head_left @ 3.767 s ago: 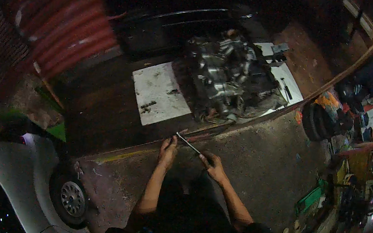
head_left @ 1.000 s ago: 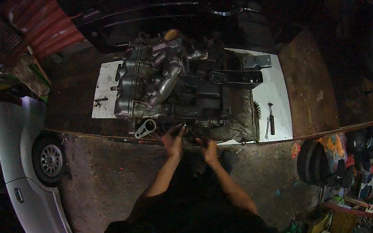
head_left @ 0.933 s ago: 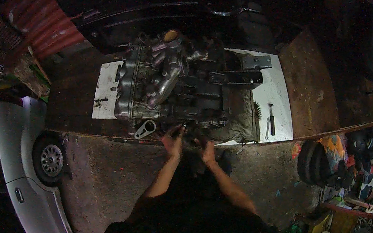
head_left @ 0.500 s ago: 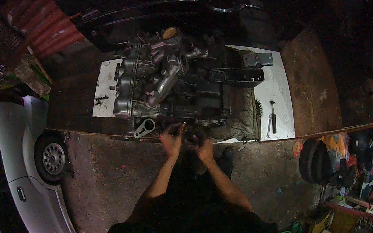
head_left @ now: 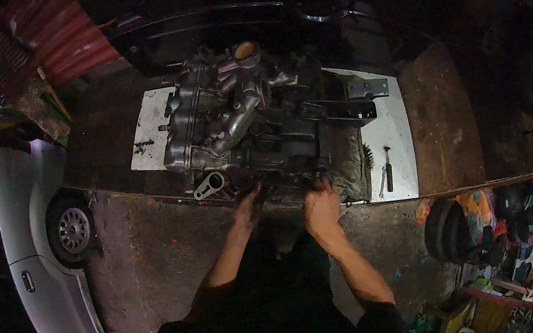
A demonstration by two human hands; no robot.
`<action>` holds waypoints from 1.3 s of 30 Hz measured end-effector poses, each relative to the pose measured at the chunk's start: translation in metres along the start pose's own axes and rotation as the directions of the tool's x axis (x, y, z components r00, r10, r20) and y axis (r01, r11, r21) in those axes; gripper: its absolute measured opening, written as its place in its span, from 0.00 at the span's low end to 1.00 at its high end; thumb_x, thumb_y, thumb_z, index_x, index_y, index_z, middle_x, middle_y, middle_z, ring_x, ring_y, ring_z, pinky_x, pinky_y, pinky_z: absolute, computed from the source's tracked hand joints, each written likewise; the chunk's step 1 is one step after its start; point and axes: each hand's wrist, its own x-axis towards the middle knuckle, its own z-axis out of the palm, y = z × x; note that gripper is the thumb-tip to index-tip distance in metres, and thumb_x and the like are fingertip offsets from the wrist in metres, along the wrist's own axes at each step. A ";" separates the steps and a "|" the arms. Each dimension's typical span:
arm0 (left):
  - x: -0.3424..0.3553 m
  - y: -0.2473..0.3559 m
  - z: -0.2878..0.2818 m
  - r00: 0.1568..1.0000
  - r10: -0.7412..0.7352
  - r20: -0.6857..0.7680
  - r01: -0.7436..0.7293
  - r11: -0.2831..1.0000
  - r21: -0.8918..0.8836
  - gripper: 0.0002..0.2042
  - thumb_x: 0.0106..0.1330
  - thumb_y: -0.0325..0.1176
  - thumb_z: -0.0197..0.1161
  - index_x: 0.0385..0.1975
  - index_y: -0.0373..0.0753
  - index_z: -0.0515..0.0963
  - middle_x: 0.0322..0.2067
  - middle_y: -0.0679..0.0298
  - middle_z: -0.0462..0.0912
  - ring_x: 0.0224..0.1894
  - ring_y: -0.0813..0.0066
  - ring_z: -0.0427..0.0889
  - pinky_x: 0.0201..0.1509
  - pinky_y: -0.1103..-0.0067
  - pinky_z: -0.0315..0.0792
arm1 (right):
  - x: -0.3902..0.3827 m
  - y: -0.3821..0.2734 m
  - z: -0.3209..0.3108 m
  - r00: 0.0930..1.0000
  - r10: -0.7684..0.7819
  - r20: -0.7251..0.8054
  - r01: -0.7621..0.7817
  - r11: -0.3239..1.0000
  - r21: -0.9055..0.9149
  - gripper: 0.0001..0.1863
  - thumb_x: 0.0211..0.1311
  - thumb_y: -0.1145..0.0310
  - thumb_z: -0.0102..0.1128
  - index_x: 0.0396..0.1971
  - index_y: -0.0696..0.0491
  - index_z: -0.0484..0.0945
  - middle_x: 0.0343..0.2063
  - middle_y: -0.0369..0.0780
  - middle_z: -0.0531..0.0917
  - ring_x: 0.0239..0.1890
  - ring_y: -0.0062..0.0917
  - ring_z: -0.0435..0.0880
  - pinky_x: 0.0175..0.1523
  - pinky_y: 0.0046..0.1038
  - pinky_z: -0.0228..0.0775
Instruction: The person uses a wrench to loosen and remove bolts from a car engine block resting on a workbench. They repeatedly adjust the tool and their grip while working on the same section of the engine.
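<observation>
A large grey metal engine [head_left: 245,123] lies on a white sheet [head_left: 149,129] on a low dark platform. My left hand [head_left: 248,206] reaches to the engine's near lower edge, fingers curled against it beside a loose metal bracket [head_left: 209,186]. My right hand [head_left: 321,207] presses on the engine's near right side, by a dark cloth [head_left: 354,172]. Whether either hand holds a tool is hidden in the dark.
A hand tool [head_left: 386,170] and a wire brush [head_left: 368,159] lie on the sheet at right. A silver car [head_left: 19,227] stands at lower left. A tyre [head_left: 458,231] and cluttered shelves [head_left: 507,296] sit at right. A red corrugated sheet [head_left: 53,34] stands at upper left.
Earlier I held a long thin tool in both hands away from the engine. Over the last second my hands stay at the engine's near edge, the right one shifting slightly right.
</observation>
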 end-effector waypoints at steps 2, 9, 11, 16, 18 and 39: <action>0.003 -0.008 -0.009 0.997 0.061 -0.048 -0.059 0.997 0.040 0.20 0.52 0.25 0.65 0.46 0.33 0.69 0.45 0.59 0.73 0.49 0.67 0.72 0.53 0.69 0.70 | -0.011 0.007 0.009 0.990 0.134 0.050 -0.141 0.975 0.174 0.12 0.39 0.76 0.54 0.29 0.58 0.78 0.39 0.51 0.76 0.46 0.44 0.72 0.49 0.40 0.65; -0.029 0.010 0.047 0.964 0.255 -0.070 -0.221 0.923 0.315 0.17 0.56 0.22 0.59 0.47 0.33 0.70 0.46 0.59 0.74 0.47 0.68 0.73 0.52 0.71 0.69 | -0.071 0.020 0.139 0.928 0.359 0.102 -0.339 0.696 0.633 0.25 0.34 0.84 0.53 0.41 0.57 0.74 0.39 0.47 0.78 0.42 0.41 0.76 0.46 0.31 0.68; -0.011 -0.007 0.012 0.902 0.407 0.147 -0.432 0.841 0.325 0.15 0.56 0.23 0.60 0.44 0.33 0.73 0.44 0.59 0.76 0.45 0.70 0.74 0.50 0.74 0.69 | -0.065 0.007 0.163 0.773 0.533 0.344 -0.557 0.313 0.769 0.21 0.38 0.82 0.55 0.40 0.57 0.75 0.38 0.45 0.79 0.41 0.35 0.78 0.45 0.29 0.68; -0.029 0.008 0.056 0.852 0.524 0.020 -0.361 0.560 0.746 0.11 0.55 0.27 0.63 0.37 0.31 0.78 0.36 0.59 0.81 0.39 0.73 0.77 0.48 0.77 0.69 | -0.084 0.022 0.278 0.867 0.483 0.123 -0.363 0.442 0.820 0.11 0.52 0.76 0.58 0.38 0.59 0.76 0.35 0.42 0.81 0.39 0.25 0.78 0.46 0.24 0.67; -0.026 0.009 0.048 0.827 0.560 0.036 -0.402 0.547 0.734 0.11 0.55 0.29 0.64 0.35 0.31 0.78 0.34 0.59 0.81 0.38 0.74 0.78 0.47 0.78 0.69 | -0.068 0.010 0.254 0.868 0.451 0.207 -0.386 0.352 0.852 0.10 0.54 0.75 0.57 0.37 0.59 0.76 0.35 0.42 0.81 0.39 0.25 0.78 0.47 0.24 0.67; -0.026 0.012 0.046 0.764 0.611 0.205 -0.488 0.340 0.804 0.09 0.53 0.27 0.64 0.33 0.31 0.79 0.30 0.59 0.82 0.32 0.74 0.80 0.40 0.80 0.71 | -0.037 0.000 0.208 0.849 0.519 0.099 -0.400 0.509 0.763 0.11 0.53 0.70 0.60 0.36 0.59 0.77 0.28 0.46 0.82 0.30 0.29 0.81 0.37 0.29 0.69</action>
